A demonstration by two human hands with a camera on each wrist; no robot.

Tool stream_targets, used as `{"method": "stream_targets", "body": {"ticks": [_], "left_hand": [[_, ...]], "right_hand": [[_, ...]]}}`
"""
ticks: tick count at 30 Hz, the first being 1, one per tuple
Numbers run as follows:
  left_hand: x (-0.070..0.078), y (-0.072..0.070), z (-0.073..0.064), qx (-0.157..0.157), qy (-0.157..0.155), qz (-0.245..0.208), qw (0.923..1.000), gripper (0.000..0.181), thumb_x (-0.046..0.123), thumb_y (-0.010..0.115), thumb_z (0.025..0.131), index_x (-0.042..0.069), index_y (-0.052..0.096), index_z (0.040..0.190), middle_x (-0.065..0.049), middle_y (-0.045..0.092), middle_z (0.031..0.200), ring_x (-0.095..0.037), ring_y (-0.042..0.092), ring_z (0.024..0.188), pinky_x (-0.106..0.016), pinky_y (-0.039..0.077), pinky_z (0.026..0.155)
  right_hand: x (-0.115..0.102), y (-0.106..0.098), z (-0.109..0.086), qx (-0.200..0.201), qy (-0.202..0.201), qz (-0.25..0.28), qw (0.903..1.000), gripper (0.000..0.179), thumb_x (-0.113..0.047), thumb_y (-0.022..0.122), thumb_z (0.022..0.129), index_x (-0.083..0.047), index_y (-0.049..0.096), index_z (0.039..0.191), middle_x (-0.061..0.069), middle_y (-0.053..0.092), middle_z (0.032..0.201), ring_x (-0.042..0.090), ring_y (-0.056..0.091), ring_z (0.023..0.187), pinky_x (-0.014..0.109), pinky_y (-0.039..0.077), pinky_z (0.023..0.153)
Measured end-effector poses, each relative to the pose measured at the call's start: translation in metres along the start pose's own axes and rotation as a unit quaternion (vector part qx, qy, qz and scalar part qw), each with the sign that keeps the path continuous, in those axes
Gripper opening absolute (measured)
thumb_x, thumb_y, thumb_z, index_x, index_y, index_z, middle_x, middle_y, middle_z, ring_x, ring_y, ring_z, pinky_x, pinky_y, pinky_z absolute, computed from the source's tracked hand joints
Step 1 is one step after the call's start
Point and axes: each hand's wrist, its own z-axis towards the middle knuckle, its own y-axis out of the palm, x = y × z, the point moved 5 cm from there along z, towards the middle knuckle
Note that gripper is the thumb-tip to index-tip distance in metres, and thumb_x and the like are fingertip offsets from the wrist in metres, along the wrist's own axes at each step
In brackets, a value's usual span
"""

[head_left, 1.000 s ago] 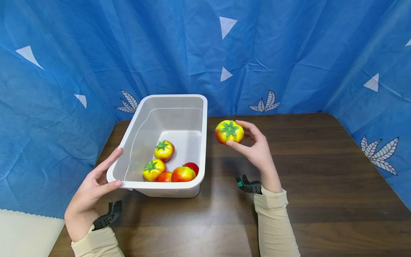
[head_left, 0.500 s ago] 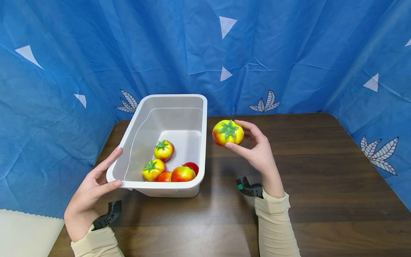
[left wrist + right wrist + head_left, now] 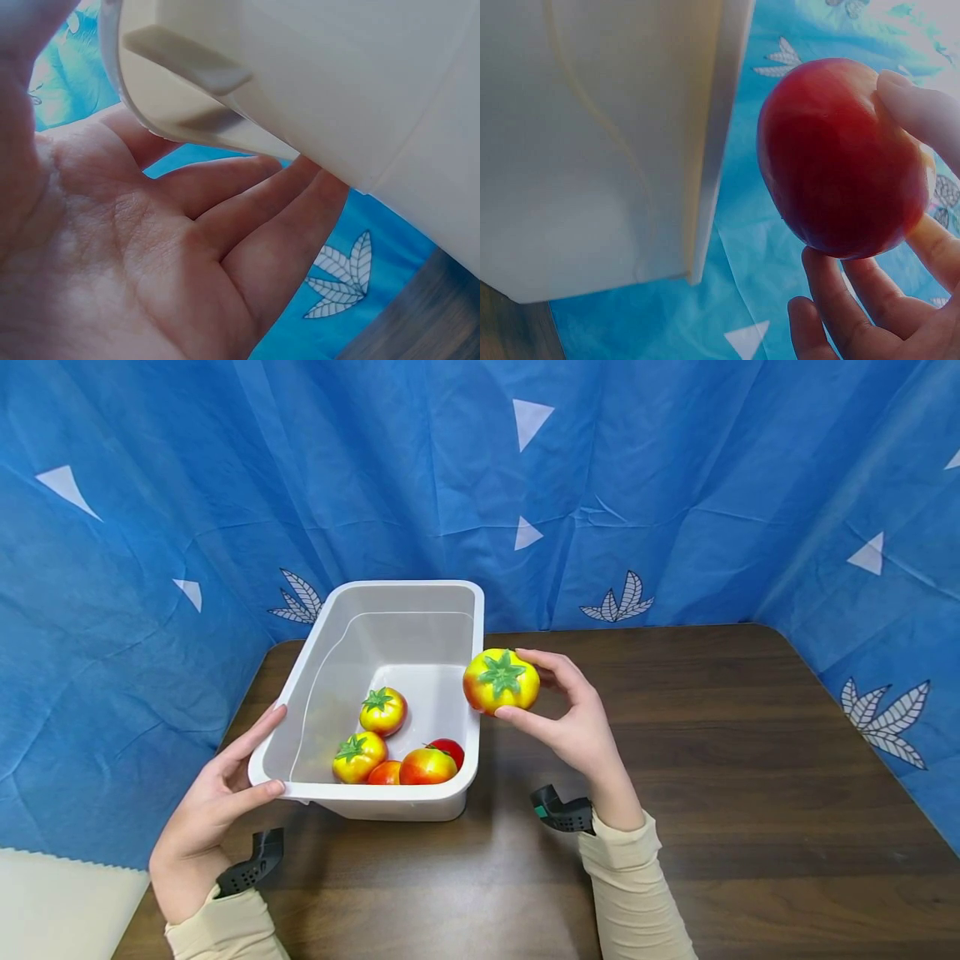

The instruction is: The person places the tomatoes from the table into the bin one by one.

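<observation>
My right hand (image 3: 579, 720) pinches a yellow-and-red toy tomato (image 3: 501, 682) with a green star-shaped top between thumb and fingers. In the head view the tomato overlaps the right rim of a white plastic bin (image 3: 480, 610); the right wrist view shows its red underside (image 3: 832, 165) beside the bin's outer wall (image 3: 615, 187), with a gap between them. My left hand (image 3: 202, 818) grips the bin's near left corner, thumb at the front rim and fingers against the outside wall (image 3: 360, 97). Several tomatoes lie inside toward the near end, including a yellow one (image 3: 362, 757) and a red one (image 3: 450, 750).
The bin stands on a dark wooden table (image 3: 720, 777), left of centre. A blue curtain (image 3: 420, 468) with white triangles and leaf prints encloses the back and sides. A pale cloth (image 3: 60, 902) shows at the lower left.
My right hand has carried the tomato left, from over the table to the bin's right rim. My left hand and the bin have stayed put.
</observation>
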Motion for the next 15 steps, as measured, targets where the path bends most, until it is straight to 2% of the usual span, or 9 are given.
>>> {"method": "stream_targets", "body": {"ticks": [7,15], "left_hand": [[-0.001,0.000,0.000,0.004,-0.007,0.001,1.0000,0.077,-0.025,0.049,0.082,-0.001,0.018,0.148,-0.003,0.015,0.156,-0.014,0.038,0.124,-0.022,0.049,0.084],[0.000,0.000,0.000,0.002,-0.003,-0.007,1.0000,0.077,-0.026,0.049,0.081,-0.001,0.018,0.148,-0.003,0.015,0.156,-0.014,0.037,0.124,-0.022,0.049,0.084]], "right_hand": [[-0.038,0.013,-0.003,-0.014,0.017,-0.008,0.9997,0.056,-0.002,0.077,0.074,-0.002,0.055,0.126,0.010,0.054,0.124,0.019,0.051,0.108,0.037,0.045,0.091],[-0.041,0.024,-0.004,-0.029,0.009,-0.012,0.9995,0.057,-0.004,0.078,0.074,-0.003,0.056,0.126,0.008,0.055,0.124,0.017,0.052,0.108,0.036,0.046,0.091]]}}
